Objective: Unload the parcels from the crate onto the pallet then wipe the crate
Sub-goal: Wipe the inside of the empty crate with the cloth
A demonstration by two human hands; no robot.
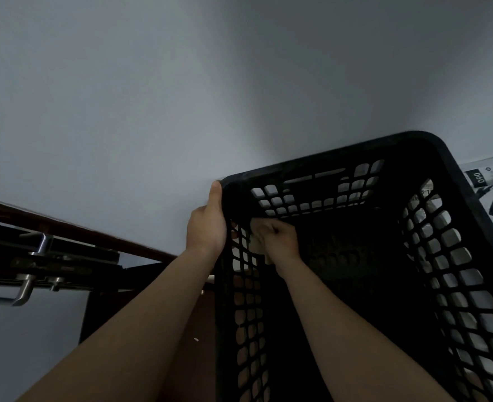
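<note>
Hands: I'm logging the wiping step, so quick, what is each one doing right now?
Left hand: grips the black crate at its near-left corner.
Right hand: inside the crate, clutching a pale cloth.

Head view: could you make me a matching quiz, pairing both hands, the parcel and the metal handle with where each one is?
1 left hand
2 right hand
3 parcel
4 metal handle

A inside the crate, holding a pale cloth
B outside the crate, on its right
C gripping the crate's rim at a corner
D far left of the picture

Pairs: 1-C, 2-A, 3-B, 4-D.
</note>
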